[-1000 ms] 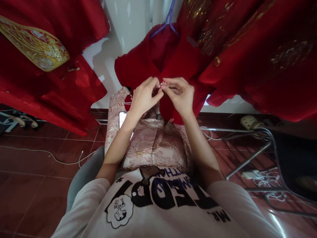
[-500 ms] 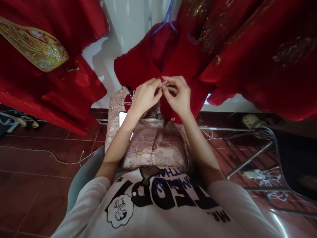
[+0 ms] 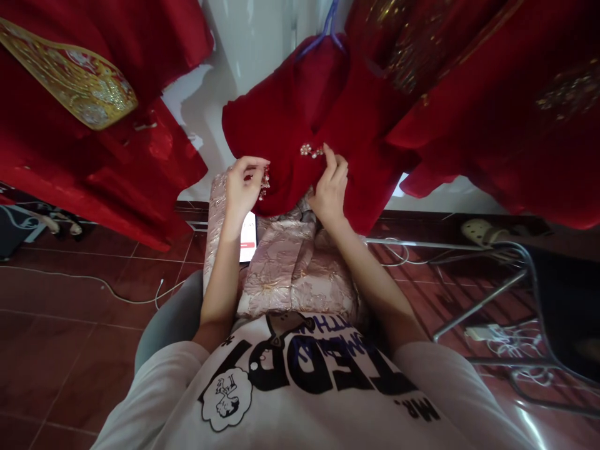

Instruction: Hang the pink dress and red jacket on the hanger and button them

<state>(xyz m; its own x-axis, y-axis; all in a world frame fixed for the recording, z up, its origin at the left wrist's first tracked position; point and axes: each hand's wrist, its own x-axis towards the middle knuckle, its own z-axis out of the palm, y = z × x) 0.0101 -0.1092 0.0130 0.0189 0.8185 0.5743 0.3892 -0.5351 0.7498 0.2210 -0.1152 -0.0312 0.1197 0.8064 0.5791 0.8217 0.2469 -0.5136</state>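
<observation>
A red velvet garment (image 3: 281, 131) hangs from a purple hanger (image 3: 323, 39) straight ahead. At its front middle sits a pearly flower ornament (image 3: 306, 149) with a short beaded part running right. My right hand (image 3: 330, 187) is at the right end of that part, index fingertip touching it; whether the fingers pinch anything is unclear. To the left, my left hand (image 3: 244, 186) pinches the garment's left edge beside a dangling beaded ornament (image 3: 265, 182); the exact hold is small and partly hidden.
Pink brocade fabric (image 3: 300, 269) covers the lap, with a lit phone (image 3: 248, 239) on its left part. Red embroidered garments (image 3: 164, 156) hang on both sides. A metal-framed chair (image 3: 539, 300), cables and a pale clog (image 3: 475, 231) are at the right.
My hands have come apart from the garment's middle. My left hand has moved left and down to the beaded ornament, and the flower ornament now shows. The garment appears slightly shifted right.
</observation>
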